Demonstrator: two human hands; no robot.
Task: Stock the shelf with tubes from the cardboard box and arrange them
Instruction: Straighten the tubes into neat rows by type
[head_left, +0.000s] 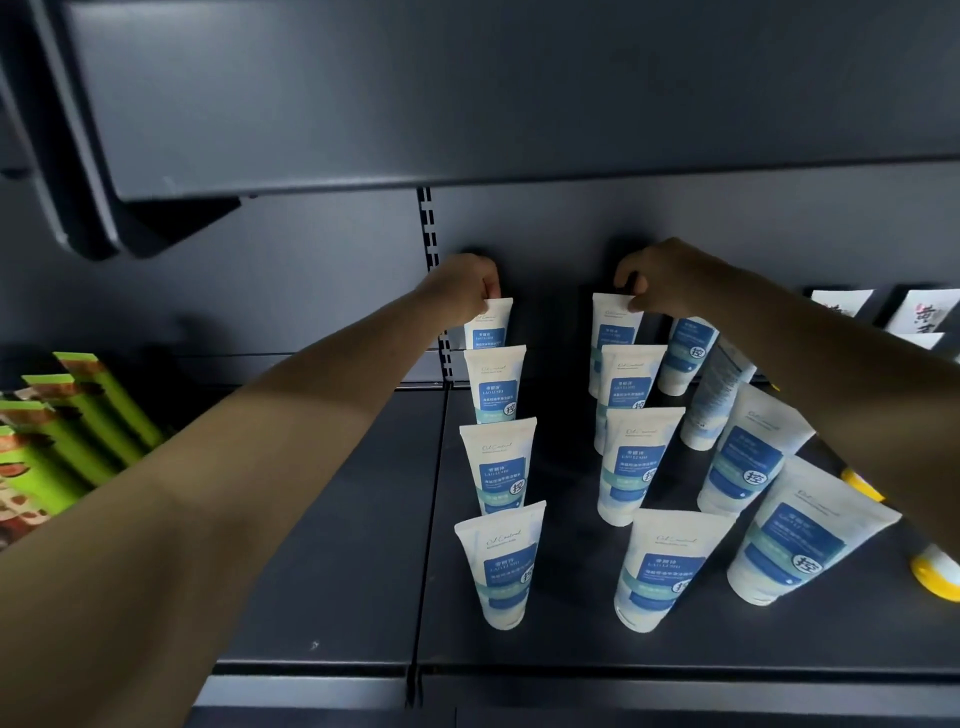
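Head view looks down along a dark metal shelf (337, 545) under an upper shelf (467, 104), in dim light. The back panel carries a slotted upright (427, 228), the marker for every place here.

Three rows of white-and-blue tubes (641, 467) stand cap-down on the shelf, each running from the front edge back to the panel. One row is just right of the upright's foot, a second further right, a third furthest right. Standing them on their caps keeps the labels facing out, I judge, and single files let stock be taken from the front. The third row is looser: its tubes lean and one is turned away.

Left of the upright sit green boxes (62, 441); far right of it are yellow caps (935, 571) and printed cards (919, 312).

Both arms reach to the back. The left hand (467, 286) has its grip pinching the top seam of the left rear tube (491, 325), just right of the upright. The right hand (660, 283) has its grip pinching the top seam of the right rear tube (615, 325), at the back of the second row. Holding the flat crimp likely lets each tube be squared without knocking those in front.

No cardboard box shows. A join (431, 519) in the shelf runs forward from the upright, with a pale speck (314, 646) left of it.
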